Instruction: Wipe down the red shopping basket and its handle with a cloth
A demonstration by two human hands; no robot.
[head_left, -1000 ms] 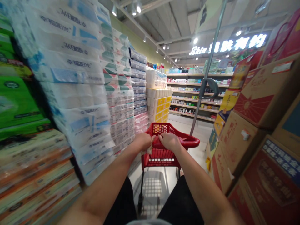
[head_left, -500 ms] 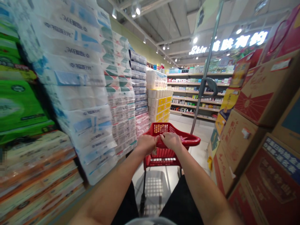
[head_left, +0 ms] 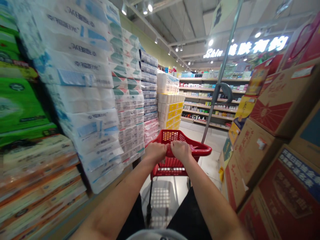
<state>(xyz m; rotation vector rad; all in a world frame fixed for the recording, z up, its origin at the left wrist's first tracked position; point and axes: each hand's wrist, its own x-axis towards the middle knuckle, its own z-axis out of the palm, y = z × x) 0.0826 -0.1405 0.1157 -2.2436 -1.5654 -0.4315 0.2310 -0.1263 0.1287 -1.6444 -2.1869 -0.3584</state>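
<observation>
My left hand (head_left: 156, 153) and my right hand (head_left: 181, 150) both grip the rounded top edge of a red plastic shopping cart (head_left: 198, 150), side by side near its middle. The cart's mesh basket (head_left: 170, 170) is in front of my body, and its contents are not visible. Its thin black frame and a front wheel (head_left: 149, 210) stand on the floor below. Wrapped packs of toilet paper (head_left: 85, 100) rise in a tall stack just left of my left hand, without touching it.
Stacked cardboard cartons (head_left: 265, 133) wall the aisle's right side, and green and orange packs (head_left: 20, 106) stand far left. A metal pole (head_left: 222, 73) rises beyond the cart. Lit store shelves (head_left: 210, 106) stand ahead across the tiled floor (head_left: 212, 156).
My view has drifted slightly, with the stacks and shelves shifting a little in the frame. Both hands stay on the cart's edge, and the cart sits slightly higher in view.
</observation>
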